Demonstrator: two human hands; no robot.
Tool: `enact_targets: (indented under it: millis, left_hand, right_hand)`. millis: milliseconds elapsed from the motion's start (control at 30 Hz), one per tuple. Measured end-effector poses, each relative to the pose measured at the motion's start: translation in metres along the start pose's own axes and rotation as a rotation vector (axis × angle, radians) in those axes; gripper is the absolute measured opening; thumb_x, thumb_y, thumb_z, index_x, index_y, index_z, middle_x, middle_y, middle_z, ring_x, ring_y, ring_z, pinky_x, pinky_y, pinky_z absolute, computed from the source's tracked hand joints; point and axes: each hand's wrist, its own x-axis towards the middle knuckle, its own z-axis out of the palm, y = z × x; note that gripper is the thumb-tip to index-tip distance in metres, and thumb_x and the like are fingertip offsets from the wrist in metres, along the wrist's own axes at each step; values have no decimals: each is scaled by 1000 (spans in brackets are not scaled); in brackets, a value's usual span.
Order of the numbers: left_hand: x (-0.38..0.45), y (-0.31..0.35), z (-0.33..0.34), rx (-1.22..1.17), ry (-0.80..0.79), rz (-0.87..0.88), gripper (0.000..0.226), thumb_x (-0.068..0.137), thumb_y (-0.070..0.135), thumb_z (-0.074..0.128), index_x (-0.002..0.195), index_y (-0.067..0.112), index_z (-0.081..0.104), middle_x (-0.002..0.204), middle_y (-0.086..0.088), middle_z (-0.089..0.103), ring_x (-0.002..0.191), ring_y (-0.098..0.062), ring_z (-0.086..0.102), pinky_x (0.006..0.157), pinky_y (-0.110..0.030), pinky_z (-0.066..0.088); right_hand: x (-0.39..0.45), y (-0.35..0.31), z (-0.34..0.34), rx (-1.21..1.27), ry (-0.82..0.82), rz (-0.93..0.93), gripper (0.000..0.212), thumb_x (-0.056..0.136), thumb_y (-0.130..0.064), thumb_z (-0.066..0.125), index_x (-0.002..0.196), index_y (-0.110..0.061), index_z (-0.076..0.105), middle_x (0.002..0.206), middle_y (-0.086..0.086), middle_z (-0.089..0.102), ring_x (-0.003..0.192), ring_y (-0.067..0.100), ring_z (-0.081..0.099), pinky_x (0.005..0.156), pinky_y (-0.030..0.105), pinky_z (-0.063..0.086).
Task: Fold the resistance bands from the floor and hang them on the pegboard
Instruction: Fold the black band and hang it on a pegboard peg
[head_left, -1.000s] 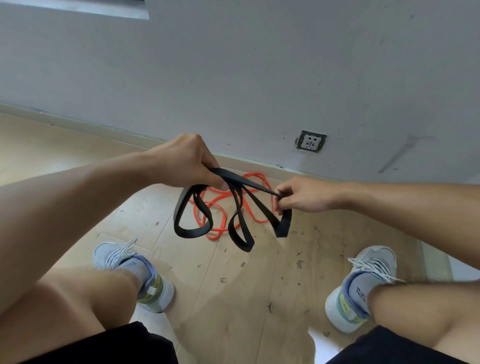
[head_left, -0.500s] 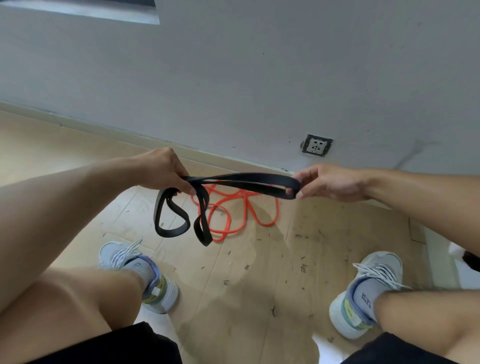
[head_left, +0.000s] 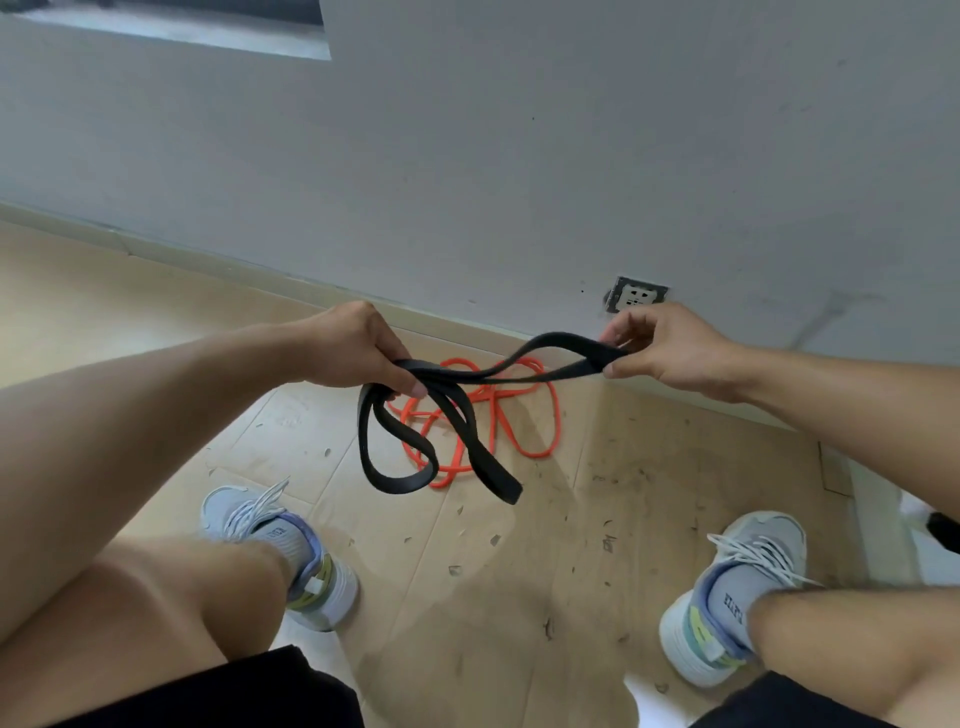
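Note:
A black resistance band (head_left: 457, 415) is held in the air between both hands. My left hand (head_left: 353, 348) grips one bunched part of it, and two loops hang down below that hand. My right hand (head_left: 665, 348) pinches the far end of a flat loop stretched across to it. An orange resistance band (head_left: 524, 436) lies in loose coils on the floor beneath, near the wall. No pegboard is in view.
I am crouched with knees spread, a grey sneaker (head_left: 291, 551) on the left and another sneaker (head_left: 727, 592) on the right. The wooden floor (head_left: 519, 597) is strewn with small debris. A grey wall (head_left: 519, 182) with a socket (head_left: 636, 294) stands just ahead.
My hands have drawn further apart, the right one moving right and up, stretching one black loop between them. The hanging loops have swung and dropped lower under my left hand.

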Motion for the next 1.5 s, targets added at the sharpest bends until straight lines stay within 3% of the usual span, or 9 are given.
enact_targets:
  millis: [200,400,667,733,833,933,1200,1300,1500]
  left_hand:
    - [1,-2,6,24,32,-6,17,74,44,87,86,33,83,57,17,67,59,-4,56,55,-18,38]
    - [3,-3,9,124,26,28,8,78,41,85,80,34,81,42,16,50,49,-8,42,51,-23,31]
    - [6,-9,20,302,-152,-81,26,82,33,81,64,31,62,62,5,52,60,-12,44,54,-25,33]
    - [4,-6,23,332,-212,-111,17,82,37,81,83,28,67,79,6,61,74,-14,54,62,-23,39]
    - [2,-1,27,270,-231,-99,89,74,51,85,148,21,45,142,3,57,130,-22,54,103,-29,43]
    - [-2,21,29,-51,-144,35,105,65,64,83,153,25,41,149,3,54,137,-16,51,114,-32,40]
    - [-8,76,42,-249,28,257,13,88,37,77,90,25,75,80,8,77,71,-1,71,62,-9,49]
    - [-8,77,43,-254,122,238,20,88,37,78,81,17,77,60,15,68,53,3,57,51,-8,38]
    - [-11,77,44,-360,184,243,14,88,26,79,86,18,67,72,2,75,69,-12,72,64,-22,54]
  right_hand:
    - [-6,1,-4,55,-34,20,20,83,-4,84,99,-11,73,85,2,70,63,-1,64,64,11,47]
    - [-11,-3,-5,38,-24,14,18,79,-7,87,93,-15,77,90,0,74,78,9,65,78,23,47]
    - [-15,-36,0,151,63,-91,29,76,3,86,85,-25,80,95,1,81,92,14,76,91,29,58]
    - [-19,-46,1,206,60,-127,34,74,11,84,84,-20,78,102,8,80,100,25,76,99,38,59]
    - [-26,-60,5,253,-17,-169,45,74,18,81,99,-17,71,99,10,79,99,27,77,89,34,63]
    - [-32,-71,16,266,-147,-192,52,79,22,75,111,-19,68,98,6,81,98,20,78,87,32,63]
    - [-38,-88,26,269,-147,-256,56,78,25,72,118,-14,70,101,5,72,85,7,68,83,21,61]
    - [-37,-86,23,337,-144,-242,57,75,24,75,115,-15,69,103,3,70,85,4,70,82,17,59]
    - [-33,-79,28,422,-123,-220,53,76,24,74,112,-15,68,99,0,76,87,7,75,81,21,60]
